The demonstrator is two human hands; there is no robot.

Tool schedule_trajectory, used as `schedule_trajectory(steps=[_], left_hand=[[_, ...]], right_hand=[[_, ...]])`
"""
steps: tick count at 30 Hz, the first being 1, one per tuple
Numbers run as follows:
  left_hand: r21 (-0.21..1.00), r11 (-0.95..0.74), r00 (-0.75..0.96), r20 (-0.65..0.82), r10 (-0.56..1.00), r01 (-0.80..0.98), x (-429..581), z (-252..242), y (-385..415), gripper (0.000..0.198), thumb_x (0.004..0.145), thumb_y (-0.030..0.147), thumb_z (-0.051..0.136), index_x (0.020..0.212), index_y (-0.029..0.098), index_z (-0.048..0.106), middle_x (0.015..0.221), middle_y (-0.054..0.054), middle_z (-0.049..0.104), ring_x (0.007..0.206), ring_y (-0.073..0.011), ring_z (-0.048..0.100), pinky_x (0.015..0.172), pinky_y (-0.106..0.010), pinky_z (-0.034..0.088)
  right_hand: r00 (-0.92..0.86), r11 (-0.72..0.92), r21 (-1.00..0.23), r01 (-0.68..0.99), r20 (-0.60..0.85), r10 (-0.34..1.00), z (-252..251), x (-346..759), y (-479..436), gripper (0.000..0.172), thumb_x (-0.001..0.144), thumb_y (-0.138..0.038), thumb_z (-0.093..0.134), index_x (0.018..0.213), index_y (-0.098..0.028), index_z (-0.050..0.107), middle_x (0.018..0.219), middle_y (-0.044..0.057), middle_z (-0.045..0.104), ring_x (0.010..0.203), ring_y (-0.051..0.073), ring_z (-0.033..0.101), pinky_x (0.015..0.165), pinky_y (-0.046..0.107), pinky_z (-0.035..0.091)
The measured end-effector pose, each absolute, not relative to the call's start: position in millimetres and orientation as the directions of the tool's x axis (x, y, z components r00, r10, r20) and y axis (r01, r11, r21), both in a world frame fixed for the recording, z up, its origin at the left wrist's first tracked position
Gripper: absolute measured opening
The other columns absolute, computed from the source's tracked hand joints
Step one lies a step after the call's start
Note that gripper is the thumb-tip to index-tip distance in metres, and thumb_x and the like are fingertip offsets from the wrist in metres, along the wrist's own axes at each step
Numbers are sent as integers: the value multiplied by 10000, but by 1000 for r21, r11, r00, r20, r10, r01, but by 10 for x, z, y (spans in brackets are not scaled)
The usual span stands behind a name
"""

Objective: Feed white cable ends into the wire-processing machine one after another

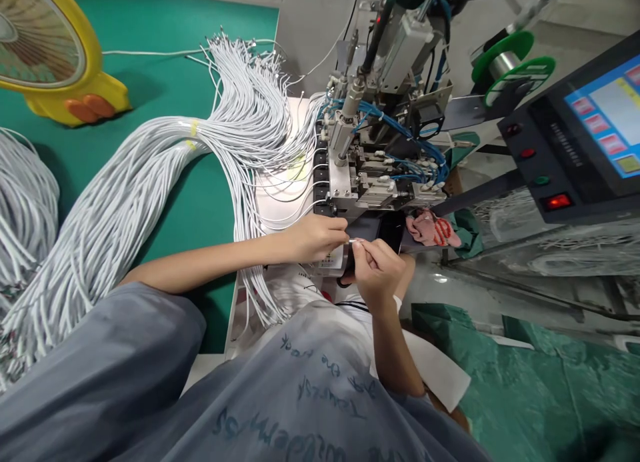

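My left hand is closed in a pinch in front of the machine. Its fingertips grip a short white cable end, which shows between my two hands. My right hand pinches the other side of that piece, thumb and forefinger pressed together. Several white cables run to the black blocks along the machine's left edge, just beyond my left hand. A thick bundle of white cables lies to the left, with strands hanging over the table's front edge.
A green table mat carries a yellow fan and more cables. At right are a control panel with a screen, a green spool and a pink cloth. Green sheeting covers the floor.
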State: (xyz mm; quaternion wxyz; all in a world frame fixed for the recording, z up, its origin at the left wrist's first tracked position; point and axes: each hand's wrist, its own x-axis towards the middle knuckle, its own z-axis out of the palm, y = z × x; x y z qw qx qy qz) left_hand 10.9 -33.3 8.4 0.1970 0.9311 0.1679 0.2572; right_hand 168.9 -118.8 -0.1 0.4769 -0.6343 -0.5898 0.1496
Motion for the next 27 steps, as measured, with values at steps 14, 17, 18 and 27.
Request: schedule_trajectory(steps=[14, 17, 18, 27], left_hand=[[605, -773, 829, 321, 457, 192, 131, -41, -322, 279, 931, 242, 412, 916, 131, 667, 767, -50, 570, 668, -101, 539, 603, -211, 410], [529, -820, 854, 303, 422, 218, 115, -10, -271, 280, 923, 185, 383, 956, 127, 654, 805, -60, 567, 670, -103, 537, 594, -212, 409], [458, -855, 865, 297, 404, 242, 110, -4, -256, 274, 907, 153, 381, 968, 122, 647, 810, -63, 564, 648, -105, 529, 570, -215, 398], [522, -799, 799, 320, 509, 299, 170, -94, -307, 272, 929, 197, 389, 856, 121, 640, 716, -33, 540, 646, -100, 525, 568, -203, 387]], right_hand=[[287, 118, -885, 451, 269, 919, -89, 1736, -1030, 314, 794, -257, 570, 498, -178, 501, 508, -33, 357, 498, 95, 349, 473, 255, 284], [249, 97, -905, 414, 215, 944, -120, 1818, -973, 291, 779, -278, 578, 513, -174, 524, 515, -30, 376, 506, 93, 359, 469, 250, 278], [233, 91, -907, 410, 201, 952, -129, 1840, -955, 284, 775, -279, 579, 517, -172, 529, 516, -30, 379, 504, 92, 353, 467, 248, 273], [282, 112, -942, 316, 206, 937, -245, 1758, -927, 266, 814, -276, 562, 574, -165, 583, 538, -22, 411, 517, 101, 366, 492, 261, 269]])
